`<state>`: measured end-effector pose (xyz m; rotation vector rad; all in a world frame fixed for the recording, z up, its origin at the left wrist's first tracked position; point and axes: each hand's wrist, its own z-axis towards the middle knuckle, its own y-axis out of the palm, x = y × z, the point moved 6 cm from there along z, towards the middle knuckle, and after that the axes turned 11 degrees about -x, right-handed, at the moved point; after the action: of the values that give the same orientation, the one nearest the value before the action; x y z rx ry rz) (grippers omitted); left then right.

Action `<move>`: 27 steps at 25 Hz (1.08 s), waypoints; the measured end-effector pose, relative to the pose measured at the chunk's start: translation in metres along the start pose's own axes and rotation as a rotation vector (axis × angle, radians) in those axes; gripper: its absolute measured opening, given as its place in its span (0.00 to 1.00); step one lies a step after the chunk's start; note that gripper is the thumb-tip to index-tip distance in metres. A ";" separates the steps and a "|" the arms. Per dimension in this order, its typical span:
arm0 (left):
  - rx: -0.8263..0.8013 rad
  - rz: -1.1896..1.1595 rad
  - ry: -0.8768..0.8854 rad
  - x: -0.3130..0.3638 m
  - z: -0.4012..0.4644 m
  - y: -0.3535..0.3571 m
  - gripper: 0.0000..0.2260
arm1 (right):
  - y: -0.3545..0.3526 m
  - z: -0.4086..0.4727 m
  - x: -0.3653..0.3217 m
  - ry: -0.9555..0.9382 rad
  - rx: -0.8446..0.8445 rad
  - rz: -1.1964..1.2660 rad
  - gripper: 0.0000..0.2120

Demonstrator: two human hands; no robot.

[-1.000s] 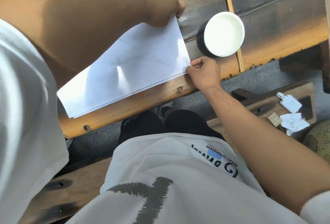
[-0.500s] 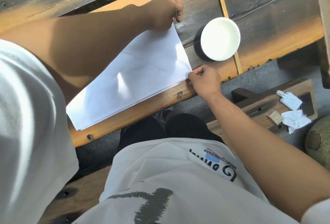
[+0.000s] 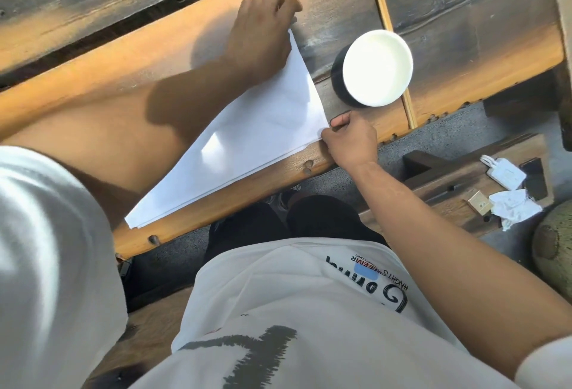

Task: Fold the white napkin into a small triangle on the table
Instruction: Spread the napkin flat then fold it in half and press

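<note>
The white napkin (image 3: 247,137) lies flat on the wooden table (image 3: 130,57), close to the near edge, and its long lower border runs almost parallel with that edge, leaving only a thin strip of orange wood between them. Its visible shape is a long triangle: the long axis goes from the lower left tip, near the person's left sleeve, up to the right, and the short right side rises toward the far corner under the left hand (image 3: 263,32). The layers show slightly offset along the lower border. The left hand rests on the far corner with its fingers curled, but whether it pinches or only presses I cannot tell. The right hand (image 3: 349,137) pinches the near right corner between thumb and fingers, just at the table edge. To the right of the napkin, near but not touching it, stands a bowl (image 3: 376,68) (black outside, white inside), and behind it lies a pair of chopsticks (image 3: 391,48), going from far to near. Beyond the left hand the table is bare dark wood with a dark gap between the planks. Below the table, at the right, a wooden bench (image 3: 458,181) holds a white charger (image 3: 504,171) and a crumpled tissue (image 3: 513,209), well apart from the napkin.
</note>
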<state>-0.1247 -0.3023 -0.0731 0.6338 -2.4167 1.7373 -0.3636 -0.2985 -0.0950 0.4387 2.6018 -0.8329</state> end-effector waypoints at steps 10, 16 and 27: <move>0.001 0.137 -0.086 0.013 -0.073 0.064 0.31 | 0.013 -0.020 -0.032 -0.315 0.093 -0.244 0.11; 0.071 0.057 -0.285 0.001 -0.075 0.062 0.29 | 0.043 -0.003 -0.091 -0.771 0.168 -0.435 0.14; 0.085 -0.004 -0.431 -0.034 -0.119 0.091 0.30 | 0.090 0.038 -0.112 -1.004 0.031 -0.828 0.24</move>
<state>-0.1477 -0.1590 -0.1237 1.1268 -2.6073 1.8711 -0.2191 -0.2712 -0.1187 -0.9031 1.7298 -0.9661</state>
